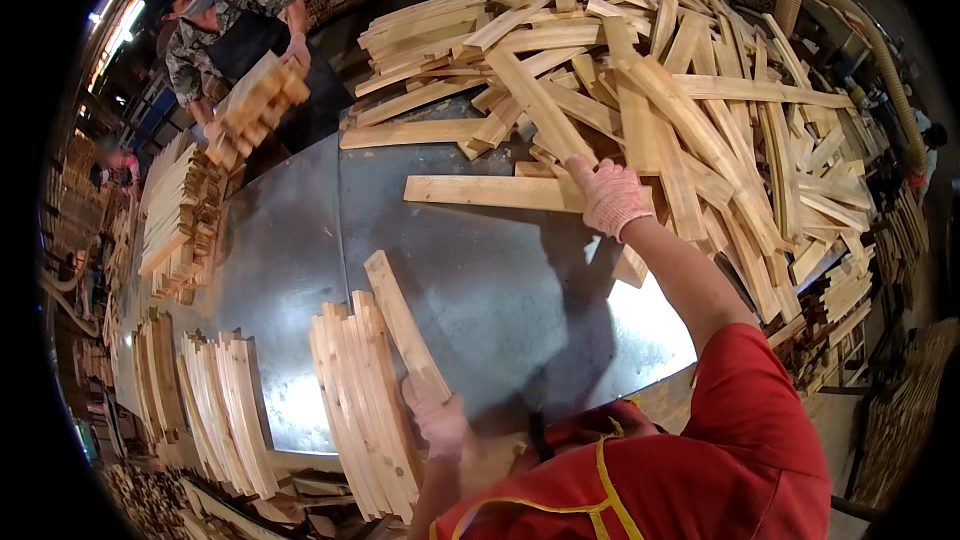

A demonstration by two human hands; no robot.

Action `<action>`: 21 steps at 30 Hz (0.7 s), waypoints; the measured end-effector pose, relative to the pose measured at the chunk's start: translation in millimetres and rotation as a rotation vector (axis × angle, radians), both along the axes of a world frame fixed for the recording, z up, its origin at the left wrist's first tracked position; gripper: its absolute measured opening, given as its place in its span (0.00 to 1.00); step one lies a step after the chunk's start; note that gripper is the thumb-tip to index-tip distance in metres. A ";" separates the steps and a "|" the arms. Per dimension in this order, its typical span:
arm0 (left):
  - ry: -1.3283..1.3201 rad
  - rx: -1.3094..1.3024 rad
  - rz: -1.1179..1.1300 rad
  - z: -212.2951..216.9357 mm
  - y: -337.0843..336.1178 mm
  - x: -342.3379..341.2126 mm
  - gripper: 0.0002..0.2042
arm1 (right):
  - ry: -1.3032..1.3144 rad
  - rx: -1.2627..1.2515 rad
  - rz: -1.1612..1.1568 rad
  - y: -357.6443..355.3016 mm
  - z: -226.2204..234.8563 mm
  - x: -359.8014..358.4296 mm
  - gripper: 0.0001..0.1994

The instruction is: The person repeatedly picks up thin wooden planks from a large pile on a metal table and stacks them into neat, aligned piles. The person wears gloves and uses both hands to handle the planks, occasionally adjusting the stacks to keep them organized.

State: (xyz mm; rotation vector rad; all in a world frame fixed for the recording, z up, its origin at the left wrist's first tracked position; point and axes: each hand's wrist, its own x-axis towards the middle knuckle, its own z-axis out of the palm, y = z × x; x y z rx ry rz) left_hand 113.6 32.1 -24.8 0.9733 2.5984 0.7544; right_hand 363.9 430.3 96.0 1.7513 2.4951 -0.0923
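Note:
My left hand (438, 420), gloved and slightly blurred, is closed on the near end of a wooden board (402, 320). This board leans beside a neat stack of boards (355, 400), its far end by the top of the stack. My right hand (612, 197), in a pale pink work glove, reaches into a loose heap of boards (700, 130). Its fingers are closed around the near end of a slanted board (537, 100). Just left of that hand a flat board (490, 193) lies crosswise, its right end partly hidden by the glove.
Under everything is a metal tabletop (300, 210). More stacked boards stand at its left (225, 400) and far left (180, 210). Across the table a person (240, 40) in an apron holds a bundle of boards (255, 105). A ribbed hose (885, 50) hangs at the far right.

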 end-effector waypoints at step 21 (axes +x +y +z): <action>0.409 -0.171 -0.237 12.8 -136.8 -53.9 0.37 | 0.504 -1.309 0.602 -315.2 -79.2 -178.7 0.38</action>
